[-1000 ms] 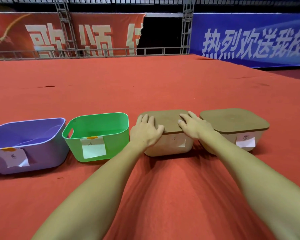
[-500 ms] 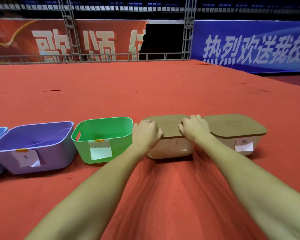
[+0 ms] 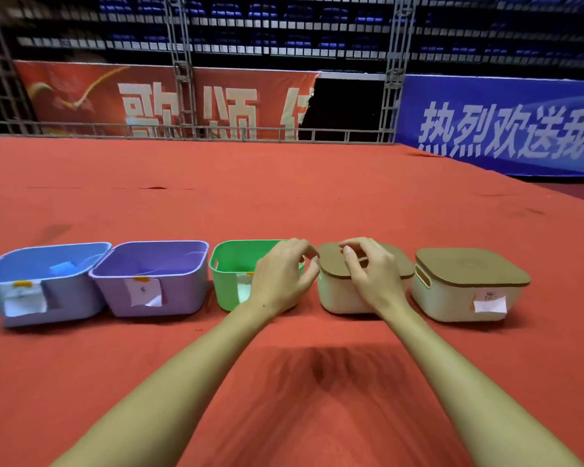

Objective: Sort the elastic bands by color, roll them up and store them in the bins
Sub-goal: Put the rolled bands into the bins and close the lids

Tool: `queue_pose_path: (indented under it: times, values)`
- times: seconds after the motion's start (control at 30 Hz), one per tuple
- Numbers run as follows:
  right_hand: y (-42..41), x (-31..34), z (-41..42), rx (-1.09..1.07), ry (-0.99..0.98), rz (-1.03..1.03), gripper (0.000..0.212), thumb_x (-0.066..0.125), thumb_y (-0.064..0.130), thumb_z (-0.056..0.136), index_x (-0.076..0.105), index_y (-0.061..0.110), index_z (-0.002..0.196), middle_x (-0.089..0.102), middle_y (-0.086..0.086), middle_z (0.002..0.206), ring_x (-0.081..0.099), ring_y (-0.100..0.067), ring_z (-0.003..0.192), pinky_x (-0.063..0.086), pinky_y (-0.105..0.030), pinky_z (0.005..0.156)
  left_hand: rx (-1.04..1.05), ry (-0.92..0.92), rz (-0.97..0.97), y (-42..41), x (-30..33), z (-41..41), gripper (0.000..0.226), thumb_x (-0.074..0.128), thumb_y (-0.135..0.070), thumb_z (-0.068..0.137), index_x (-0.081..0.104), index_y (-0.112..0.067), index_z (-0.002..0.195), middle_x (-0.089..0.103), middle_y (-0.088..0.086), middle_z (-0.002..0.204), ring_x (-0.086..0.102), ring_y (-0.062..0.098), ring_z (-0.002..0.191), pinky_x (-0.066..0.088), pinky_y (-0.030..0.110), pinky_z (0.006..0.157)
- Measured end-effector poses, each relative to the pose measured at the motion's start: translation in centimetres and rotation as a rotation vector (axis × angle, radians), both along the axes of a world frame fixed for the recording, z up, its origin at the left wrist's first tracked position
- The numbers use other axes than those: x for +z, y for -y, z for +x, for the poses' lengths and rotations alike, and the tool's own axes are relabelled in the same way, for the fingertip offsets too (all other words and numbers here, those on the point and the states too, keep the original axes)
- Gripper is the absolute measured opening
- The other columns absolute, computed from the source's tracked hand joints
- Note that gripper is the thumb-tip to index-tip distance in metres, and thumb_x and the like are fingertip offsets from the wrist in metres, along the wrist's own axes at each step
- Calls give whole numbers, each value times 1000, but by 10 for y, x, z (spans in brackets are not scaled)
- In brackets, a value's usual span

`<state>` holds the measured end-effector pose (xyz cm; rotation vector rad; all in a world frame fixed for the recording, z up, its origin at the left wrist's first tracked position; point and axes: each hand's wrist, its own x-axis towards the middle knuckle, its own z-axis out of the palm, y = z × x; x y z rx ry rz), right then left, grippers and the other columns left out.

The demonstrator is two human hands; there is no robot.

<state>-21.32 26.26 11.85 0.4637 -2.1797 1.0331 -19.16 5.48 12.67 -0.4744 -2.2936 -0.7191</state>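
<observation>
Five plastic bins line up left to right on red carpet. My left hand and right hand hover, fingers loosely curled, holding nothing, over the brown-lidded beige bin.

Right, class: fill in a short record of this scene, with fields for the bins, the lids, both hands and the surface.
bins: five in a row: blue bin, purple bin, green bin, two beige bins
lids: brown, on near beige bin and far beige bin
left hand: fingers curled, nothing visibly held
right hand: fingers curled over the near lid
surface: red carpet
</observation>
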Motion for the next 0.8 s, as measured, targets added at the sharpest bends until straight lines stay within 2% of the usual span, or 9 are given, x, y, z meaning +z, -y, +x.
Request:
queue_pose_path:
  times: [0.17,0.3,0.43,0.6,0.8]
  values:
    - [71,11,53,134,-76,-105,16,58,25,103,73,21,103,73,10,95,70,-10,89,56,-38,79,20,-80,17,64,17,63,13,58,-39,97,67,-30,96,68,-15,94,65,10,92,55,42,70]
    - [134,4,90,257,-50,-167,14,59,23,103,73,20,100,74,11,90,71,-10,85,56,-36,76,99,-77,6,121,13,115,11,59,-38,97,65,-30,93,65,-15,86,62,4,78,53,42,62]
    - [204,-13,114,415,21,-201,14,58,25,103,71,24,97,73,13,86,72,-9,81,57,-36,74,212,-60,12,178,0,161,11,62,-41,97,66,-32,91,65,-16,84,61,2,72,54,40,58]
    - [292,-40,131,586,167,-187,11,60,24,106,70,26,101,76,10,81,76,-11,80,59,-44,75,350,-3,19,253,-26,197,11,60,-43,98,66,-35,93,67,-19,89,64,-3,74,54,36,59]
    - [392,-74,142,730,301,-100,15,56,37,103,68,28,102,76,12,79,74,-9,78,59,-43,77,568,129,24,343,-69,223,11,60,-46,93,67,-37,95,69,-25,88,64,-7,72,56,32,61]
